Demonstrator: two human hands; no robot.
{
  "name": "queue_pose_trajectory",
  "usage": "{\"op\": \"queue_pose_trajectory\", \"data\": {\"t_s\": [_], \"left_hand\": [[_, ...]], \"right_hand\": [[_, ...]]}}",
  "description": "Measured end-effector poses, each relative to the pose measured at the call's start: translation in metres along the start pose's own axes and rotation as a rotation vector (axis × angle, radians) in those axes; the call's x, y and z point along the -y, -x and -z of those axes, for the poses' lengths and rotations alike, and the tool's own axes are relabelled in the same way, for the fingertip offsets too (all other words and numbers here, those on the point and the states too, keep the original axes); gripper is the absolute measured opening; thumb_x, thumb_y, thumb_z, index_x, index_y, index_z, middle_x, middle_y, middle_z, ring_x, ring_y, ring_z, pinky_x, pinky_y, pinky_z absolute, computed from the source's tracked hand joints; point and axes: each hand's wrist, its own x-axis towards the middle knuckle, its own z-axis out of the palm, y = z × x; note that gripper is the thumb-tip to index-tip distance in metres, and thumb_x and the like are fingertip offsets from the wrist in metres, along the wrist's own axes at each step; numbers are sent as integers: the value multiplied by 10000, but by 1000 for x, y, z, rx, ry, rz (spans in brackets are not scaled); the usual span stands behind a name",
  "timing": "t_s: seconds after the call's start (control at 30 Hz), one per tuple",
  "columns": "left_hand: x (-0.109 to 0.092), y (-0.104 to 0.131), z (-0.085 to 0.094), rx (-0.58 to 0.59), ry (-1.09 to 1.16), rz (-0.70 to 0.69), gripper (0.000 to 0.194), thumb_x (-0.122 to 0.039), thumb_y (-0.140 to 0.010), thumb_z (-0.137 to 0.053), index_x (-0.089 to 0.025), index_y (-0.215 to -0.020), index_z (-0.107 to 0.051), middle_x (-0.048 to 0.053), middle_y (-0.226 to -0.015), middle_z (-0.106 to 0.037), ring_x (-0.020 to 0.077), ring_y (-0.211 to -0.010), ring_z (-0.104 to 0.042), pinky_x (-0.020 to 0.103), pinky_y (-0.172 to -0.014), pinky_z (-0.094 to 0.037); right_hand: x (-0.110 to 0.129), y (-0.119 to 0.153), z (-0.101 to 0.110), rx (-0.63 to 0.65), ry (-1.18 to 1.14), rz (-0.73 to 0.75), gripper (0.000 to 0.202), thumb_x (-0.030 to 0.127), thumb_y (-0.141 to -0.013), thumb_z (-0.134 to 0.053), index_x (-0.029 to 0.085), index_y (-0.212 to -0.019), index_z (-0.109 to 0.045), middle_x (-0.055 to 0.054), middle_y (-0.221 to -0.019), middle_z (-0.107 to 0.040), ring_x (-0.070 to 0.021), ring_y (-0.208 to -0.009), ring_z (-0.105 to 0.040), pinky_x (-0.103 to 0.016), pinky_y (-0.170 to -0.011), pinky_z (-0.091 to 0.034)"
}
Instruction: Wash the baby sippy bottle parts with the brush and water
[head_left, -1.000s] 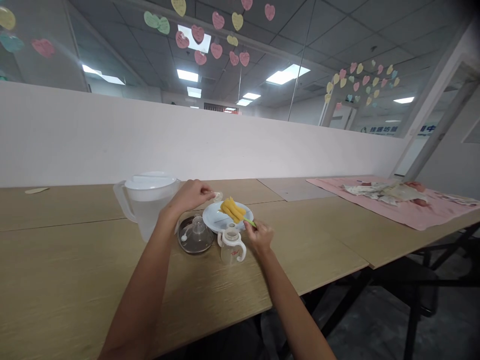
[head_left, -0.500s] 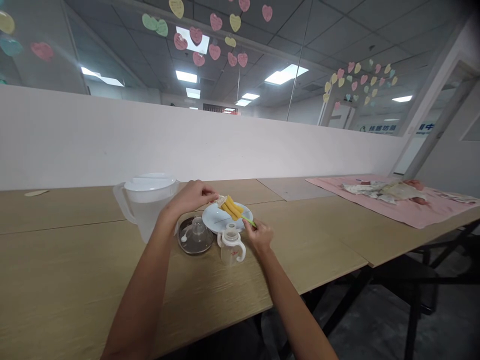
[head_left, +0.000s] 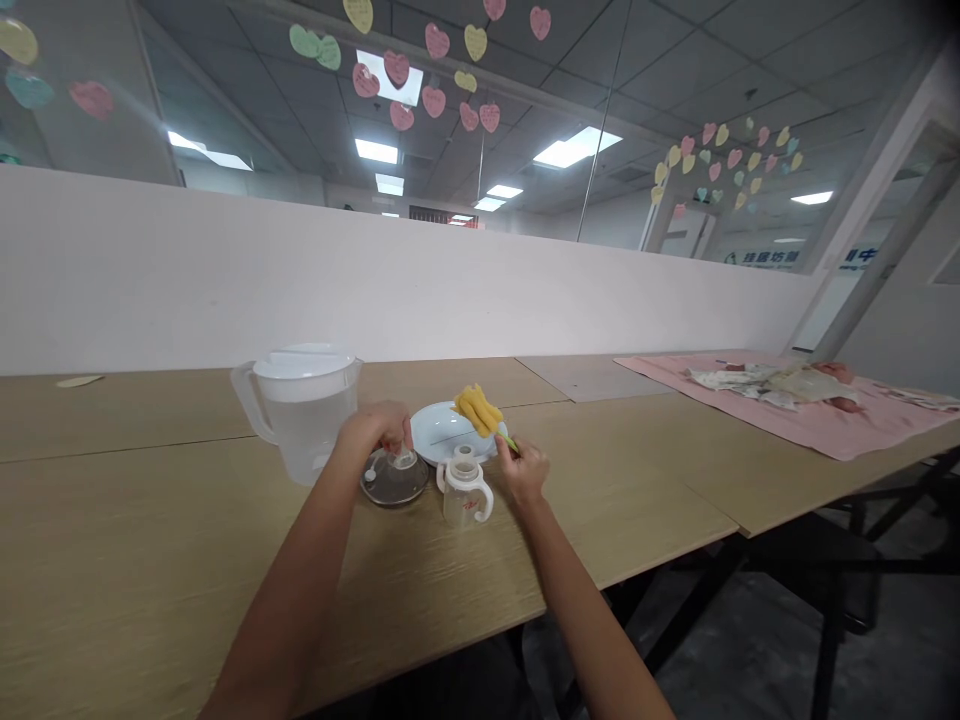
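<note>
My left hand (head_left: pixel 384 424) is lowered over a round metal tray (head_left: pixel 394 490), its fingers closed around the top of a clear plastic bottle cap (head_left: pixel 405 459). The fingers partly hide the cap. A small white piece (head_left: pixel 370 475) lies on the tray's left side. In my right hand (head_left: pixel 526 468) is the green handle of a bottle brush with a yellow sponge head (head_left: pixel 478 410), held up over a white plate (head_left: pixel 431 432). Between my hands a clear baby bottle (head_left: pixel 461 500) with white handles stands upright, its top uncovered.
Left of the tray is a clear pitcher (head_left: pixel 304 420) with a white lid. A pink cloth (head_left: pixel 817 435) with a doll-like figure and clothing covers the table's right end. A low white wall (head_left: pixel 420 290) runs behind the wooden table (head_left: pixel 187 540).
My left hand has moved from the brush head down and left to the tray. The whitish clear piece it held at the sponge no longer shows there. The brush stays in my right hand.
</note>
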Motion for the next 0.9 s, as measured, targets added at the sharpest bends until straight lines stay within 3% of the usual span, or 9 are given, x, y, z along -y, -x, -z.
{"op": "queue_pose_trajectory", "data": {"t_s": [0.13,0.3,0.37,0.43,0.53,0.6,0.7,0.77,0.9], "left_hand": [[-16,-12,-17,129,-37,104,185,-25,-418,-645,-147,-330,-538,44,-369,-532,172,-440,-517,310,-534,-453],[-23,-12,-19,140,-104,164,175,-18,-455,-664,-125,-365,-559,102,-473,-607,211,-489,-562,337,-543,-468],[-24,-8,-14,81,-153,163,120,-8,-460,-662,-121,-466,-622,128,-591,-658,252,-585,-604,349,-583,-473],[-26,-6,-9,-54,-179,94,202,-32,-495,-656,-137,-665,-692,130,-738,-692,258,-683,-626,328,-624,-468],[-34,-10,-8,-288,-153,-103,285,-196,-649,-626,-185,-926,-693,107,-909,-694,214,-756,-630,272,-661,-444],[-39,-21,-16,-335,-109,-219,266,-328,-740,-564,-178,-917,-696,108,-919,-691,205,-753,-620,263,-661,-425],[-42,-43,-38,-207,-14,-323,385,-461,-800,-464,-149,-764,-687,93,-755,-681,186,-635,-585,257,-596,-387],[-39,-58,-53,-122,26,-319,436,-502,-797,-447,-136,-700,-662,76,-673,-652,169,-572,-551,254,-557,-358],[-28,-73,-69,-81,81,-310,424,-520,-759,-498,-127,-688,-641,55,-677,-639,157,-593,-545,243,-549,-340]], "right_hand": [[0,0,0,-2,-2,-15,607,608,-866,-314,167,-481,-472,-3,-453,-461,-84,-453,-337,-217,-487,-225],[2,-1,1,-22,-23,-39,613,614,-862,-304,168,-472,-461,-2,-443,-446,-85,-449,-335,-220,-490,-230],[3,-2,2,-23,-35,-53,604,611,-859,-310,170,-476,-460,3,-442,-434,-86,-448,-331,-222,-491,-235],[4,-3,3,-32,-40,-73,595,607,-858,-312,173,-479,-461,6,-440,-422,-88,-447,-323,-225,-489,-234],[4,-4,3,-47,-36,-107,586,600,-861,-312,176,-488,-470,4,-442,-422,-93,-452,-319,-230,-490,-230],[3,-4,3,-46,-29,-123,580,593,-865,-312,176,-499,-484,-2,-451,-438,-97,-457,-328,-231,-493,-233],[3,-5,3,-47,-16,-141,578,584,-870,-306,176,-507,-497,-10,-456,-453,-102,-458,-339,-234,-495,-239],[3,-5,3,-53,-10,-150,582,579,-873,-299,177,-503,-498,-10,-451,-447,-103,-455,-336,-235,-492,-236],[3,-6,3,-54,-14,-152,586,579,-873,-299,175,-501,-501,-9,-446,-438,-102,-456,-328,-238,-486,-225]]}}
